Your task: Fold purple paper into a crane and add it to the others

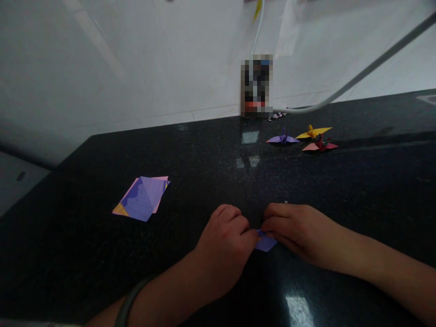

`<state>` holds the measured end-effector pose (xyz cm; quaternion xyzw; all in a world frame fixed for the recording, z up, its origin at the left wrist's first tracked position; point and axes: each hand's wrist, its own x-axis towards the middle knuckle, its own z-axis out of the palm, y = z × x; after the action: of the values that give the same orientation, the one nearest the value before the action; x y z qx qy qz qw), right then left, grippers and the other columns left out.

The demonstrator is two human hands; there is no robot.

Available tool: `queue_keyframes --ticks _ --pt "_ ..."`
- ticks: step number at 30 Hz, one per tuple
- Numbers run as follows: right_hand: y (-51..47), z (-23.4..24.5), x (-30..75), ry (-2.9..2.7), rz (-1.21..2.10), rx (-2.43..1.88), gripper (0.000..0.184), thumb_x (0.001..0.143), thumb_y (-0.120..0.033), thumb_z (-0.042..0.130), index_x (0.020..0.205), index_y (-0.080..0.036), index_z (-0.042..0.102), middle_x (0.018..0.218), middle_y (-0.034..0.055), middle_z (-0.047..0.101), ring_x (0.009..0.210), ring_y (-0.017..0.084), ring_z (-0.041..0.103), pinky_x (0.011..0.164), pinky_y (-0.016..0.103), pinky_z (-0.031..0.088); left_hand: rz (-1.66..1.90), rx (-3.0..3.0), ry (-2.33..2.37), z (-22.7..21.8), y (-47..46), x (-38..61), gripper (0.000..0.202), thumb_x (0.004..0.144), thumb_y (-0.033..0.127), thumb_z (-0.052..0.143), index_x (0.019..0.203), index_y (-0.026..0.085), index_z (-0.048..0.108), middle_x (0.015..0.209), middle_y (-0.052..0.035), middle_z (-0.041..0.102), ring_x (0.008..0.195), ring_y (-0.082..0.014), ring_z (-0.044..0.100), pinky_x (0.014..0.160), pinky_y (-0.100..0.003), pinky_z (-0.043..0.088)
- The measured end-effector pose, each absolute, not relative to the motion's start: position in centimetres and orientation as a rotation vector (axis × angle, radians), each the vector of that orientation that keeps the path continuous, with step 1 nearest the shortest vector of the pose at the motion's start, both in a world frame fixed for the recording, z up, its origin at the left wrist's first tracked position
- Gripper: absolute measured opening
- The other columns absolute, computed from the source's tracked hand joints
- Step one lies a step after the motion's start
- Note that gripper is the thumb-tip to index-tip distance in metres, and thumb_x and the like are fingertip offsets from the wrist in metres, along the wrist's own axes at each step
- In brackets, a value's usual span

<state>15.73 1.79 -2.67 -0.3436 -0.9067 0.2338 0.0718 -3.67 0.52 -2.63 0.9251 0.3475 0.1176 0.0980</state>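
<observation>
A small piece of folded purple origami paper (pixel 266 244) lies on the dark countertop between my hands. My left hand (pixel 229 243) is closed, its thumb and fingers pinching the paper's left side. From the other side, my right hand (pixel 299 229) has its fingertips pressed together on the paper's upper right part. Both hands cover much of the paper, so its exact folds are hidden. Off to the left lie flat sheets of paper (pixel 145 200), a purple one on top of a pink one.
Toward the back right stand a purple paper crane (pixel 282 138), a yellow paper crane (pixel 313 132) and a red paper crane (pixel 320 145). A blurred-out upright object (pixel 257 86) leans by the white wall (pixel 163 68). A grey cable (pixel 361 77) crosses at the right.
</observation>
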Motion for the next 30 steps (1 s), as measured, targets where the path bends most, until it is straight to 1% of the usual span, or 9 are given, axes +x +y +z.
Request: queue_keyframes --ticks 5,7,10,13,16,19,23,26,30 --pt "1.7 -2.5 15.7 -2.605 0.771 -1.030 0.017 0.081 -0.012 0.043 0.086 -0.018 0.058 0.081 0.0029 0.053 0.071 0.013 0.051 0.062 0.024 0.041 0.418 2.372 1.223 -2.0 0.7 -3.6 0.018 0.078 0.020 0.049 0.090 0.014 0.061 0.081 -0.0056 0.059 0.081 -0.0185 0.048 0.075 -0.035 0.039" --pt "1.7 -2.4 15.6 -2.506 0.848 -1.029 0.015 0.081 -0.011 0.044 0.084 -0.018 0.058 0.080 0.0025 0.053 0.071 0.012 0.051 0.062 0.023 0.041 0.410 2.229 1.223 -1.7 0.7 -3.6 0.018 0.077 0.021 0.050 0.089 0.015 0.061 0.083 -0.0051 0.060 0.082 -0.0177 0.049 0.075 -0.033 0.040" --pt "1.6 -2.2 15.5 -2.396 0.929 -0.997 0.013 0.079 -0.010 0.046 0.081 -0.017 0.057 0.077 0.0022 0.053 0.068 0.011 0.051 0.059 0.022 0.040 0.401 1.983 1.216 -1.4 0.6 -3.6 0.016 0.077 0.022 0.049 0.084 0.017 0.062 0.081 -0.0030 0.060 0.076 -0.0157 0.053 0.069 -0.029 0.042" --pt "1.3 -2.1 15.5 -2.335 0.908 -0.957 0.013 0.079 -0.010 0.046 0.082 -0.016 0.057 0.076 0.0026 0.052 0.067 0.011 0.051 0.057 0.022 0.040 0.425 1.671 1.216 -1.4 0.5 -3.5 0.015 0.077 0.024 0.049 0.084 0.017 0.060 0.075 -0.0016 0.061 0.067 -0.0140 0.055 0.059 -0.025 0.043" --pt "1.1 -2.1 15.6 -2.302 0.811 -0.909 0.014 0.078 -0.010 0.046 0.085 -0.016 0.056 0.076 0.0033 0.052 0.067 0.011 0.050 0.056 0.023 0.039 0.477 1.489 1.224 -1.4 0.5 -3.4 0.013 0.074 0.024 0.052 0.081 0.015 0.060 0.074 -0.0028 0.062 0.067 -0.0145 0.056 0.059 -0.024 0.043" --pt "1.0 -2.1 15.8 -2.319 0.700 -0.811 0.015 0.078 -0.008 0.047 0.088 -0.016 0.056 0.076 0.0032 0.052 0.067 0.011 0.049 0.056 0.023 0.039 0.527 1.425 1.201 -1.3 0.4 -3.2 0.011 0.071 0.021 0.056 0.078 0.014 0.060 0.074 -0.0034 0.063 0.068 -0.0145 0.056 0.061 -0.025 0.044" --pt "0.7 -1.8 16.0 -2.373 0.592 -0.715 0.019 0.078 -0.006 0.047 0.090 -0.016 0.056 0.077 0.0035 0.051 0.066 0.011 0.047 0.054 0.024 0.037 0.570 1.395 1.187 -1.2 0.1 -3.0 0.009 0.069 0.018 0.057 0.077 0.014 0.060 0.071 -0.0030 0.063 0.065 -0.0137 0.057 0.059 -0.024 0.045" --pt "0.5 -1.4 15.8 -2.315 0.665 -0.750 0.016 0.077 -0.008 0.049 0.088 -0.017 0.058 0.077 0.0034 0.050 0.065 0.011 0.047 0.054 0.024 0.038 0.627 1.483 1.215 -1.2 -0.2 -3.0 0.010 0.070 0.016 0.056 0.078 0.014 0.062 0.072 -0.0032 0.064 0.066 -0.0141 0.058 0.060 -0.025 0.046" --pt "0.5 -1.2 15.4 -2.129 0.830 -0.887 0.012 0.075 -0.015 0.054 0.087 -0.017 0.057 0.079 0.0038 0.051 0.070 0.013 0.051 0.057 0.024 0.042 0.759 1.705 1.182 -1.1 -0.3 -3.2 0.012 0.070 0.010 0.056 0.077 0.016 0.064 0.076 -0.0024 0.065 0.070 -0.0135 0.059 0.065 -0.025 0.047"
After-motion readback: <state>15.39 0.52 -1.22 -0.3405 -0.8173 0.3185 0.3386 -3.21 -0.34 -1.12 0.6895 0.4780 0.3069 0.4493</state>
